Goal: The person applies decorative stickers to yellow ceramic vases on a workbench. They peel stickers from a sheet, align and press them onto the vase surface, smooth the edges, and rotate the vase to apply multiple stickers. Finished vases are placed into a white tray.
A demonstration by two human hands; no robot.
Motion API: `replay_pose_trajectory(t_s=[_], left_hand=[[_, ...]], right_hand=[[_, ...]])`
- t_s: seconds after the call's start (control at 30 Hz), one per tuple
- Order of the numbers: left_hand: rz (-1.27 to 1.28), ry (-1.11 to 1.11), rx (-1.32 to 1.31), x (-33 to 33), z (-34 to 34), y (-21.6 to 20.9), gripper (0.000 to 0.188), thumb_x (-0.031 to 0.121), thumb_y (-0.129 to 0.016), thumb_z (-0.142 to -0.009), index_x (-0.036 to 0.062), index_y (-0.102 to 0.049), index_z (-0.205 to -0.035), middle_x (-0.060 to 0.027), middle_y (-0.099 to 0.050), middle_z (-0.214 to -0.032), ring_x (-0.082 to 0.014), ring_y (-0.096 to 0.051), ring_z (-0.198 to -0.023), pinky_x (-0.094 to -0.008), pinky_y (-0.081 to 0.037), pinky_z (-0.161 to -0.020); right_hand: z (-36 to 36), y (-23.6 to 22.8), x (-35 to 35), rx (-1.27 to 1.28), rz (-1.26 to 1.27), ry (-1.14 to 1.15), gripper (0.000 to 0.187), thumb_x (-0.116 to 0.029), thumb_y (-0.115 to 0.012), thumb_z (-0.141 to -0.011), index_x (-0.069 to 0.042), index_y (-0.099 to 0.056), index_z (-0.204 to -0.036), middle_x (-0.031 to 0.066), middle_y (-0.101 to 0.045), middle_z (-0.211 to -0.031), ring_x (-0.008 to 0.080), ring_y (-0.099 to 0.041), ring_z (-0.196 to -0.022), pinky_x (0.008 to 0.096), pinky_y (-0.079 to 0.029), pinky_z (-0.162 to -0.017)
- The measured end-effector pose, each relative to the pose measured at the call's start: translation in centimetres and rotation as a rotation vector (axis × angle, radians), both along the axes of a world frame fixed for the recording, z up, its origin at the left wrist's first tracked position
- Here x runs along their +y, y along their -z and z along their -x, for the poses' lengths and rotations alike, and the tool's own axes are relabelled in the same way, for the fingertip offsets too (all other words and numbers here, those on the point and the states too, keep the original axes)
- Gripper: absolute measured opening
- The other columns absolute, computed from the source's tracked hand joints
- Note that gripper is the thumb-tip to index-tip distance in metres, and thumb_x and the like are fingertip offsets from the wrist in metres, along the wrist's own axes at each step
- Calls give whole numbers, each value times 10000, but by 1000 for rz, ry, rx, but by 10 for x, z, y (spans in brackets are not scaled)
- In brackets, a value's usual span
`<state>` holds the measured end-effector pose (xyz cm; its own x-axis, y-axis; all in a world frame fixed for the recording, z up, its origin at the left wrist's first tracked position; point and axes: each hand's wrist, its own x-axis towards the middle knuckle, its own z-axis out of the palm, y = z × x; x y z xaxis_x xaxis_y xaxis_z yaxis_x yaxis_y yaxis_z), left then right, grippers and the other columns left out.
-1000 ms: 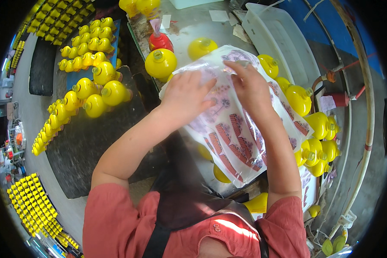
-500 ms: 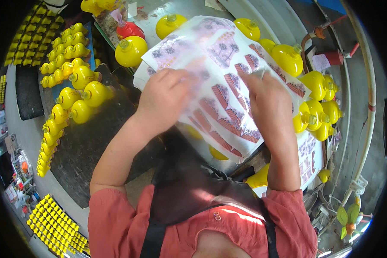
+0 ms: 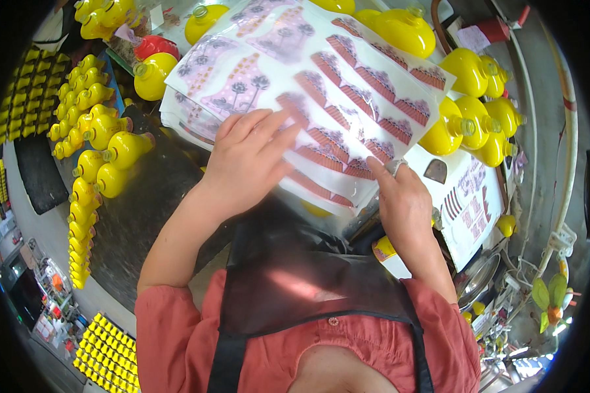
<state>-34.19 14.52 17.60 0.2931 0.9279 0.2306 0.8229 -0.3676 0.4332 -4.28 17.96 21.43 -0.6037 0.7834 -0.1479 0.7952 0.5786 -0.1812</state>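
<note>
A stack of translucent printed sheets point(image 3: 259, 69), with purple flower pictures and reddish-brown curved strips, lies in front of me. My left hand point(image 3: 249, 157) rests palm down on the lower left part of the top sheet, fingers stretched out and somewhat spread. At the sheet's lower right edge is my right hand point(image 3: 403, 203), its thumb over the print and its other fingers curled at the border, seemingly pinching the edge. A small greyish, shiny bit shows between those fingers; I cannot make out what it is.
Yellow round bottles point(image 3: 449, 128) crowd the sheets' right side, and others point(image 3: 154, 75) stand left and behind. A red bottle point(image 3: 156, 47) stands at the back left. Rows of yellow bottles point(image 3: 82, 223) line the dark board point(image 3: 134, 223). Another printed sheet point(image 3: 469, 223) lies at right.
In the view, the sheets sit higher and further left. My right hand has moved down to the sheet's lower right edge, and my left hand's fingers have flattened onto the print.
</note>
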Motion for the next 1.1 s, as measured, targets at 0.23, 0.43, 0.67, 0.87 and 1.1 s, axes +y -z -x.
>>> replay_pose_trajectory(t_s=[0.23, 0.43, 0.67, 0.87, 1.1], left_hand=[[134, 89, 55, -23, -27, -5, 621, 298, -828, -743, 230, -675, -1340, -83, -578, -1334, -303, -517, -1302, -486, -364, -1107], [134, 9, 70, -30, -39, -3, 660, 343, -846, -734, 243, -670, -1363, -116, -558, -1372, -325, -500, -1328, -520, -323, -1148], [173, 50, 65, -31, -66, 1, 700, 377, -878, -709, 221, -669, -1358, -124, -544, -1385, -321, -487, -1346, -534, -298, -1173], [146, 61, 52, -36, -76, -2, 707, 448, -851, -730, 233, -665, -1377, -127, -516, -1383, -333, -453, -1354, -545, -273, -1176], [170, 46, 80, -40, -81, -1, 698, 452, -850, -727, 244, -664, -1367, -134, -532, -1403, -328, -469, -1366, -558, -284, -1167]], right_hand=[[-15, 13, -33, 62, 143, -100, 528, -2, -651, -798, -72, -674, -1320, 129, -559, -844, 329, -616, -750, 451, -529, -652], [-20, 27, -32, 58, 19, 39, 567, -14, -650, -804, -65, -645, -1369, 128, -569, -836, 321, -623, -752, 443, -534, -645], [-23, 32, -37, 119, 76, -57, 581, -22, -657, -813, -103, -647, -1389, 130, -572, -833, 314, -627, -751, 442, -533, -639], [-25, 33, -24, 128, -16, 18, 577, -15, -651, -812, -174, -677, -1367, 105, -550, -801, 304, -619, -714, 428, -527, -625], [-30, 38, -26, 112, -16, -22, 589, -20, -642, -814, -185, -675, -1379, 95, -545, -788, 284, -609, -680, 411, -519, -605]])
